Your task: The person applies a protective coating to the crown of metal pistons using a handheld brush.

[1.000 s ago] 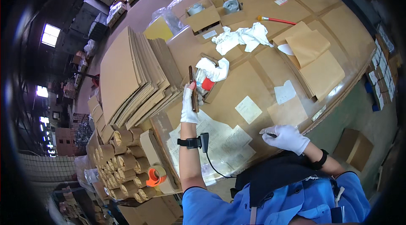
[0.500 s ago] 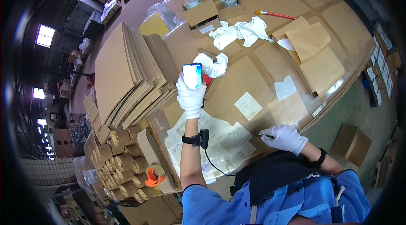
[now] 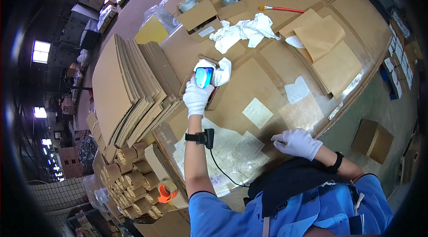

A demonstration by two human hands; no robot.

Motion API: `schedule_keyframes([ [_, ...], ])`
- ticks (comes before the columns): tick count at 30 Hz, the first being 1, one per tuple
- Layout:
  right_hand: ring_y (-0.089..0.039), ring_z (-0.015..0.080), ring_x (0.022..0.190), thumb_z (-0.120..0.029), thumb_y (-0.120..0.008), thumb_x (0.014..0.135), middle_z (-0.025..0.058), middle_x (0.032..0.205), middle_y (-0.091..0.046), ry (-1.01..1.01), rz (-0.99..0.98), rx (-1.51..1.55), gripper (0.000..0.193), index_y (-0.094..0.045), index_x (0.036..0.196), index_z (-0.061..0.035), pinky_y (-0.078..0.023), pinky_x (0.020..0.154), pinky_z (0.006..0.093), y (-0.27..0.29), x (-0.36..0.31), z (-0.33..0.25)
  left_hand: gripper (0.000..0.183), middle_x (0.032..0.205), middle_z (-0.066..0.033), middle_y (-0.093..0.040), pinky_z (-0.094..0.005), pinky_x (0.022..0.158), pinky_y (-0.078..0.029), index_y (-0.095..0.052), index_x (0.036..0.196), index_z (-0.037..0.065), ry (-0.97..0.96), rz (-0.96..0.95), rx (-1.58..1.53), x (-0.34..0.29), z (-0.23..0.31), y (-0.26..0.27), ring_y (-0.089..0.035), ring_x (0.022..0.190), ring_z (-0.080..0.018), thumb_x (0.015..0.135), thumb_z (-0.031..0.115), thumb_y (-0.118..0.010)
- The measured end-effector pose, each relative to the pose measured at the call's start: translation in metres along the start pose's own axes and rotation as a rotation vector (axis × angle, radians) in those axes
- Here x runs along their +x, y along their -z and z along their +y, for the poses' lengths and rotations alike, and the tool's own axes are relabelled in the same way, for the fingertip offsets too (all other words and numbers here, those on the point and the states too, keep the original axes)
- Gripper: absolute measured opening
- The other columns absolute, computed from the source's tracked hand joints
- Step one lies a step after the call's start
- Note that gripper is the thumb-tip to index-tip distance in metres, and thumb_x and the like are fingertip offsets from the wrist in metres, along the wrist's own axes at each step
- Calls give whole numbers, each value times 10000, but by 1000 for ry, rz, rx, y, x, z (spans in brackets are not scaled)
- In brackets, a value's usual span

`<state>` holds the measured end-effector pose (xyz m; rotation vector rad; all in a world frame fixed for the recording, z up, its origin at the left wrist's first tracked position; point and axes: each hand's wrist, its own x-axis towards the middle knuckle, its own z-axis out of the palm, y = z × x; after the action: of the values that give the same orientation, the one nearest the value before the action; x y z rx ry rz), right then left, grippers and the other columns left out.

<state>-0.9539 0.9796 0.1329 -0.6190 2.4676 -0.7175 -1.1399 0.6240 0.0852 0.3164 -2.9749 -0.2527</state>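
Phone, lit blue and white

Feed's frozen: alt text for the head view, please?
A white-gloved left hand holds a lit phone over a brown worktable; the gloved right hand is by its near edge. Stacked cardboard sheets and brown rolls sit left.

A smartphone partly covered by the gloved left hand
Its lower end is out of sight; it hides part of the white cloth. The dark object in the right hand is too small to identify; print on the paper sheets is unreadable; the lower edge crops the blue shirt.
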Motion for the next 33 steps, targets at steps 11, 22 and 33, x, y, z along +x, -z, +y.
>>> schedule_keyframes([
  [11,-724,323,740,-354,-595,955,121,792,-727,85,28,-77,279,-767,1096,-186,-593,651,465,-1,2,0,428,1152,-188,-707,-449,861,-566,-728,1125,57,-351,226,-103,-15,0,-2,-679,996,-354,813,348,-772],
  [22,-716,353,701,-324,-573,948,128,765,-714,141,-5,-64,259,-740,982,-129,-568,596,496,-16,-5,-3,61,755,-66,-647,-433,534,-562,-650,883,139,-349,158,426,-26,3,-44,-697,631,-261,895,196,-636],
  [33,-712,370,697,-319,-542,959,152,776,-718,-130,113,53,266,-743,979,-145,-581,619,487,11,-88,47,357,1205,-144,-688,-354,949,-513,-587,1319,-38,-228,-57,-892,15,165,-45,-648,1063,-199,967,17,-613],
])
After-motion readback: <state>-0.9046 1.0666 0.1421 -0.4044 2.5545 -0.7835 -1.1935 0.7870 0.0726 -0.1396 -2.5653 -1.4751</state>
